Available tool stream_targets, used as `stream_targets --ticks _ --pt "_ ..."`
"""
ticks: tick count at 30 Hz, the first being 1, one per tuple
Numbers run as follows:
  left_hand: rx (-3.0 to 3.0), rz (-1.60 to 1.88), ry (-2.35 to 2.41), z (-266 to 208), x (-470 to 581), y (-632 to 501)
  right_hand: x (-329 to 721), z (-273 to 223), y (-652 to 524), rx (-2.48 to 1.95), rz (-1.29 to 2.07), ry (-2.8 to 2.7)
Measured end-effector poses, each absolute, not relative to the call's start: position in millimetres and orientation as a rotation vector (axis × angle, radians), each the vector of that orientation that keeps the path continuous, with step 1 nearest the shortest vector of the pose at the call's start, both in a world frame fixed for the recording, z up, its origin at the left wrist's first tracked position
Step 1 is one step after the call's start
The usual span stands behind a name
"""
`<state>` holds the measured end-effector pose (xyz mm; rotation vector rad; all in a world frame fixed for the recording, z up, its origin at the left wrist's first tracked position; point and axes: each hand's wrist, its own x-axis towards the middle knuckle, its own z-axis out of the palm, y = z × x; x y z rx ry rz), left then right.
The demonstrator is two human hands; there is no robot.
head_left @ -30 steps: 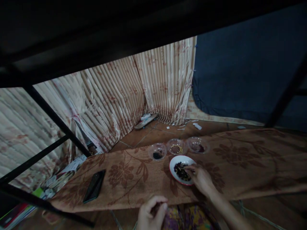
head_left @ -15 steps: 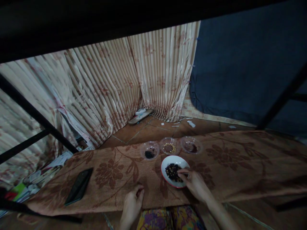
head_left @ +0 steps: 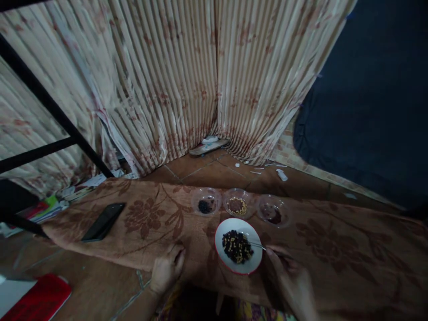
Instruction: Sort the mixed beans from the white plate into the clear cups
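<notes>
Our right hand [head_left: 287, 272] has drawn back off the plate [head_left: 238, 245] of beans on the desk [head_left: 334, 249], pinching tweezers [head_left: 257, 244]. Our left hand [head_left: 167, 269], curled and empty, now rests on the cloth.

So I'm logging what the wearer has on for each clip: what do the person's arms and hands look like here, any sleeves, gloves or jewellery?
Both hands are bare: the left hand and the right hand show no gloves. No sleeve shows on either forearm as far as the frame's edge. No ring, watch or bracelet can be made out, though the dim, blurred picture could hide small ones. Below the forearms lies colourful floral-patterned clothing.
</notes>
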<state>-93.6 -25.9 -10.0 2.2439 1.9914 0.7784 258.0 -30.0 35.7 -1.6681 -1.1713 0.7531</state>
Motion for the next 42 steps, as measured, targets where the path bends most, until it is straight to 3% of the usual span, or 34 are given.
stream_targets --ticks 12,27,34,42 --pt "2.329 0.924 1.943 -15 -97 -24 260 49 -25 -1.488 0.999 -0.944" --pt "2.328 0.932 1.929 -13 -95 -26 262 48 -61 -1.671 0.641 -1.106" --pt "1.957 0.948 1.776 6 -77 -33 263 56 -68 -1.708 0.454 -1.465" --pt "1.691 1.019 1.522 28 -7 -28 258 60 -61 -1.703 0.428 -1.451"
